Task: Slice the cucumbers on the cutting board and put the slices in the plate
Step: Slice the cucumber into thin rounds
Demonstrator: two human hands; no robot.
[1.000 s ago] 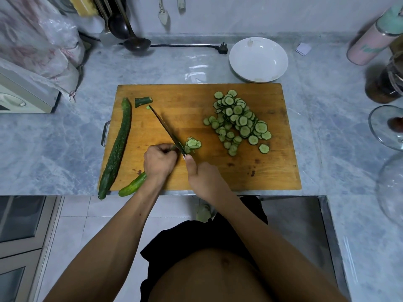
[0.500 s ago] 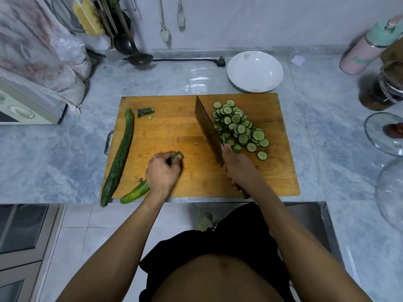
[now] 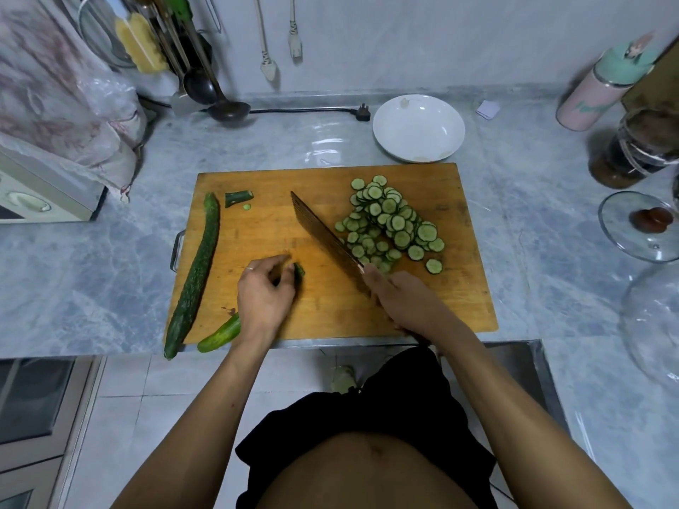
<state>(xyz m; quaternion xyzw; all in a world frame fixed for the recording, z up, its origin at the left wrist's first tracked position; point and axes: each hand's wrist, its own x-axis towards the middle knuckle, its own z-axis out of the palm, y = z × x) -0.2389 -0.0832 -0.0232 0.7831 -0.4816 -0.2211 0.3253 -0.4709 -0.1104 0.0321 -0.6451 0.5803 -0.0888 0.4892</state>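
Note:
A wooden cutting board (image 3: pixel 459 288) lies on the marble counter. My left hand (image 3: pixel 262 293) holds a partly cut cucumber (image 3: pixel 220 334) whose cut end shows at my fingertips and whose tail sticks out over the board's front edge. My right hand (image 3: pixel 398 301) grips a cleaver (image 3: pixel 323 236), its blade lying against the left side of a heap of cucumber slices (image 3: pixel 391 224). A whole cucumber (image 3: pixel 194 277) rests along the board's left edge. A cut stem end (image 3: pixel 239 197) sits near the far left corner. A white plate (image 3: pixel 419 128) stands behind the board with no slices in it.
A ladle (image 3: pixel 227 110) and a power cord (image 3: pixel 305 111) lie at the back of the counter. A pink bottle (image 3: pixel 602 88), a dark jar (image 3: pixel 639 148) and glass lids (image 3: pixel 639 225) crowd the right. An appliance under a cloth (image 3: pixel 47 192) sits at left.
My right hand swept the cleaver from beside my left hand to the right, pushing the fresh slices into the heap. My left hand stayed on the cucumber piece.

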